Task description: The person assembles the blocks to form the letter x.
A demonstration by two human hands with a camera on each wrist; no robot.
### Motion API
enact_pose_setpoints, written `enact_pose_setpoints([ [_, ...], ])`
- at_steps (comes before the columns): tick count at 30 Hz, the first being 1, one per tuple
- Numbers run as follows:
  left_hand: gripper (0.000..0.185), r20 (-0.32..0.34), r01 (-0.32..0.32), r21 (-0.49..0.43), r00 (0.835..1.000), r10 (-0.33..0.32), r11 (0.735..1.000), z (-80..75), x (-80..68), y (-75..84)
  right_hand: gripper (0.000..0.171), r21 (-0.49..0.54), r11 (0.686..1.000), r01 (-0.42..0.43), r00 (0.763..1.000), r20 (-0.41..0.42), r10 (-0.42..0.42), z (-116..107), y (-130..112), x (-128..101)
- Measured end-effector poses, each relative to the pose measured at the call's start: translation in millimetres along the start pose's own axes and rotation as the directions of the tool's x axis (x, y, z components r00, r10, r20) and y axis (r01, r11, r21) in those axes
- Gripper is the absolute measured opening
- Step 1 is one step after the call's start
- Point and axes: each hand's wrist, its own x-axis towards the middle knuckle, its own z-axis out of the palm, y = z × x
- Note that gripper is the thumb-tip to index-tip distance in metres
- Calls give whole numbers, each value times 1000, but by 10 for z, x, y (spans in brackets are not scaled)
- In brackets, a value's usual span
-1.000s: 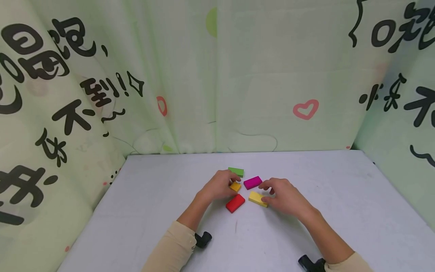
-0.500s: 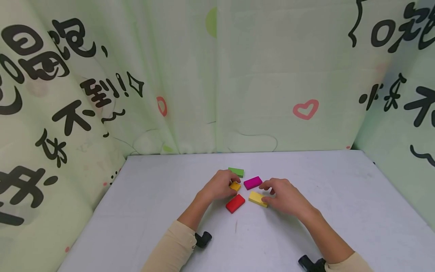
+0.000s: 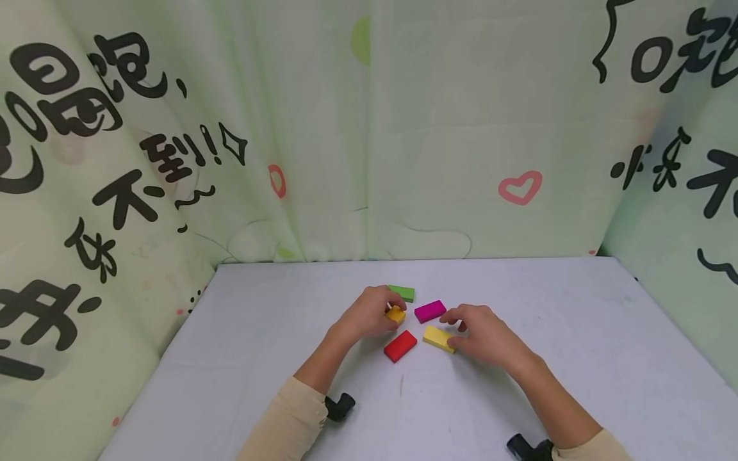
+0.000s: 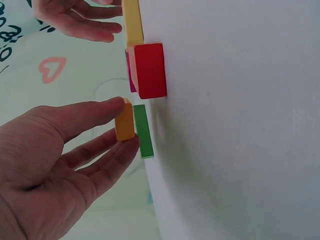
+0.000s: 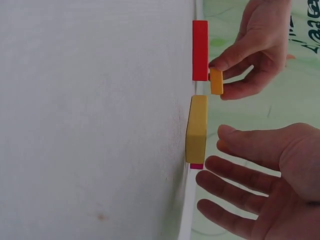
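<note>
My left hand (image 3: 377,312) pinches a small orange block (image 4: 125,121) between thumb and fingertips. In the left wrist view the block is held off the table, with a green block (image 4: 143,131) behind it. Near the hand in the head view lies a red block (image 3: 400,346). My right hand (image 3: 481,330) hovers by a yellow block (image 3: 438,338). Its loosely extended fingers (image 5: 232,192) hold nothing, and the right wrist view shows a gap between thumb and yellow block. Ahead of that hand, a magenta block (image 3: 430,311) lies flat.
A white-covered table (image 3: 461,410) bears the blocks. Pale green curtains (image 3: 438,128) with dark lettering and pink hearts stand behind and at both sides. Black wrist mounts (image 3: 340,407) sit on both forearms.
My left hand has shifted slightly left with the orange block, away from the red one. The right hand stays nearly still. The head view has moved a little.
</note>
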Motion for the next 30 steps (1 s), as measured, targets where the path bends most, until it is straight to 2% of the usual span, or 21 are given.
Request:
enact_pose_setpoints([
  [5, 29, 7, -15, -20, 1000, 16, 1000, -24, -65, 41, 38, 5, 1000, 4, 1000, 16, -4, 5, 23, 19],
  [15, 29, 23, -47, -34, 999, 48, 998, -52, -269, 230, 40, 19, 999, 29, 999, 19, -29, 11, 33, 22],
  [22, 27, 57, -98, -19, 993, 99, 995, -44, -388, 336, 40, 25, 999, 44, 999, 13, -45, 23, 16, 28],
  [30, 21, 73, -181, 5, 981, 180, 984, 26, -486, 380, 39, 23, 998, 58, 998, 33, -59, 12, 11, 70],
])
